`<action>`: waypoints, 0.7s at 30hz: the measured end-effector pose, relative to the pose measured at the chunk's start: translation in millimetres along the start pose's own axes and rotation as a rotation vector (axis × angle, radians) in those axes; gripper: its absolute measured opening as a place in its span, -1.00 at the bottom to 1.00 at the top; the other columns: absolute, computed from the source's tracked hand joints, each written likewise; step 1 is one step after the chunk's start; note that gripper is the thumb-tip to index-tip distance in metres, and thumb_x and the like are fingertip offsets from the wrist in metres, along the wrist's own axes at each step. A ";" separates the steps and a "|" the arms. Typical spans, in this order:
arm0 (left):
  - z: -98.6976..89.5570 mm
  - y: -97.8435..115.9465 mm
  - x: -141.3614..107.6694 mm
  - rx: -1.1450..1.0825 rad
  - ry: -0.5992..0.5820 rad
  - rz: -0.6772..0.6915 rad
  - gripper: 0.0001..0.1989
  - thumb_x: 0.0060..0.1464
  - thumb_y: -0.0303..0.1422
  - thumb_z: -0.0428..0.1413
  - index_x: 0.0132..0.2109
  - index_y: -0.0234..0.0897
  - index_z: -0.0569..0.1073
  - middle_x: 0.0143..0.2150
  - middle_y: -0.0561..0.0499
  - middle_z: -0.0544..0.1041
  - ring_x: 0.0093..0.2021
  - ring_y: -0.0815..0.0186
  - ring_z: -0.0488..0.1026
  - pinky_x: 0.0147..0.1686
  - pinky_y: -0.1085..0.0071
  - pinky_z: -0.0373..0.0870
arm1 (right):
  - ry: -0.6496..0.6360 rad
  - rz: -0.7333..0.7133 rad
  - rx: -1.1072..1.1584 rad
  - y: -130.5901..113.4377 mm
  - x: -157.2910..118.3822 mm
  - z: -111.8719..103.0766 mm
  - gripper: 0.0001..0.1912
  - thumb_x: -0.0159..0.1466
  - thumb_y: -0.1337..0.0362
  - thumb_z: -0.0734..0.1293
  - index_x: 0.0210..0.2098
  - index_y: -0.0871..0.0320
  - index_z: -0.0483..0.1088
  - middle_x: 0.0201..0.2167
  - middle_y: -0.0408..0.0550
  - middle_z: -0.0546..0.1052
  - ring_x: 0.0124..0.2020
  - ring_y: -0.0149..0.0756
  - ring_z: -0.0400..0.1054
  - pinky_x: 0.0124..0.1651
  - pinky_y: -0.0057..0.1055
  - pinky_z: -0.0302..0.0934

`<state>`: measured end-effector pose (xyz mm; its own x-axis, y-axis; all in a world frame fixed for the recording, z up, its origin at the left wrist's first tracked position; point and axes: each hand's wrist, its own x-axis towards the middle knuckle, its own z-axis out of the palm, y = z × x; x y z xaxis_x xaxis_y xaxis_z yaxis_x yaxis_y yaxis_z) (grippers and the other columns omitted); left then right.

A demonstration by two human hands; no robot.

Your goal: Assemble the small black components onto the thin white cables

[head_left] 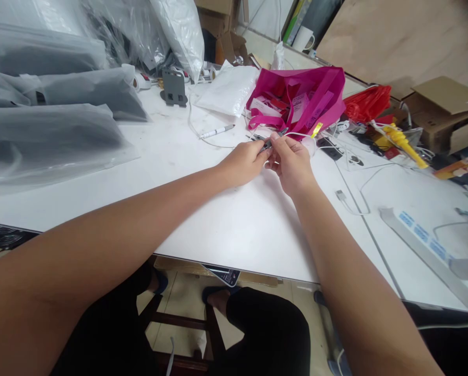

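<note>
My left hand (245, 163) and my right hand (292, 163) meet over the white table (234, 224), both with closed fingers. Between their fingertips is a slim dark grey, pen-like object (268, 143); its exact kind is too small to make out. The right thumb and forefinger pinch its far end, while the left fingers close around the near part. A white cable (296, 134) runs beside the right hand. Just beyond the left hand lies a white pen (217, 131). Behind both hands sits a magenta bag (336, 96) stuffed with papers and packets.
Grey plastic pouches (49, 138) fill the left side. A dark phone stand (174, 87) and a white padded mailer (230, 91) stand farther back. To the right are a red plastic bag (369, 104), a yellow tool (406, 145), a USB plug (340, 195) and a long white box (422, 245).
</note>
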<state>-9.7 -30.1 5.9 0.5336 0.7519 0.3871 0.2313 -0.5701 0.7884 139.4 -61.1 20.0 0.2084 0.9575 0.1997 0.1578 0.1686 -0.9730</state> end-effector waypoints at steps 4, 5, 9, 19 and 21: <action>-1.3 2.6 -1.0 0.024 0.009 -0.027 -0.78 0.43 -0.33 -0.04 -0.20 -0.24 0.42 -0.16 -0.10 0.64 -0.18 0.25 0.53 -0.13 0.28 0.39 | 0.001 0.004 -0.004 -2.3 -1.1 0.3 -0.47 0.24 -0.18 0.53 -0.47 0.07 0.31 -0.54 -0.22 0.34 -0.52 -0.47 0.21 -0.43 -0.47 0.30; -1.5 3.0 -1.1 0.028 0.010 -0.028 -0.78 0.43 -0.33 -0.04 -0.20 -0.24 0.42 -0.16 -0.11 0.65 -0.19 0.25 0.53 -0.14 0.28 0.38 | 0.004 0.003 -0.005 -2.7 -1.2 0.4 -0.47 0.24 -0.18 0.53 -0.47 0.07 0.31 -0.54 -0.22 0.35 -0.52 -0.47 0.21 -0.44 -0.47 0.29; -1.4 2.4 -0.8 0.030 0.002 -0.020 -0.79 0.43 -0.33 -0.04 -0.21 -0.24 0.40 -0.15 -0.12 0.65 -0.19 0.26 0.53 -0.15 0.28 0.37 | 0.002 0.006 0.008 -2.7 -1.0 0.4 -0.48 0.24 -0.15 0.54 -0.48 0.08 0.32 -0.54 -0.23 0.35 -0.52 -0.49 0.22 -0.44 -0.48 0.28; 1.1 -1.5 0.4 0.007 0.012 0.001 -0.78 0.42 -0.33 -0.03 -0.24 -0.24 0.39 -0.18 -0.11 0.62 -0.19 0.23 0.51 -0.13 0.25 0.36 | -0.029 -0.041 0.041 5.2 3.9 -5.1 -0.44 0.17 -0.19 0.57 -0.50 0.09 0.33 -0.56 -0.24 0.35 -0.54 -0.50 0.23 -0.45 -0.49 0.29; 1.5 -1.8 0.8 -0.003 0.012 0.014 -0.78 0.42 -0.33 -0.03 -0.24 -0.24 0.40 -0.20 -0.10 0.61 -0.19 0.22 0.51 -0.12 0.24 0.35 | -0.033 -0.047 0.034 5.2 4.6 -6.4 -0.46 0.18 -0.18 0.57 -0.49 0.08 0.34 -0.56 -0.23 0.37 -0.54 -0.50 0.23 -0.44 -0.47 0.29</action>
<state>-8.5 -29.0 4.1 0.5272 0.7475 0.4040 0.2210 -0.5797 0.7843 147.4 -57.3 16.6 0.1693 0.9555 0.2416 0.1331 0.2207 -0.9662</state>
